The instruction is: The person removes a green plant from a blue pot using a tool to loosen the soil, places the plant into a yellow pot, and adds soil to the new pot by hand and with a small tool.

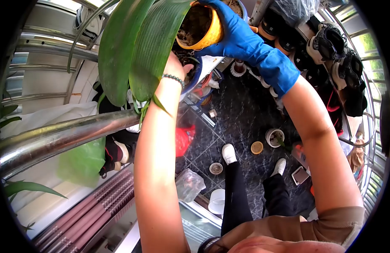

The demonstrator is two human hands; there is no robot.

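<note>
Yellow pot [216, 33]: held tilted over an edge of the larger pot [196, 76].
Right hand [237, 37]: gloved, clasped round yellow pot.
Left hand [176, 67]: at larger pot; grip cannot be told.
Handling: probably light, stiff; best grasped by wall.

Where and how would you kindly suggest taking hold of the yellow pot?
Probably by the curved outer wall of the yellow pot, from the right, where the gloved right hand is: broad leaves crowd its left, and its mouth is tilted open.
</note>
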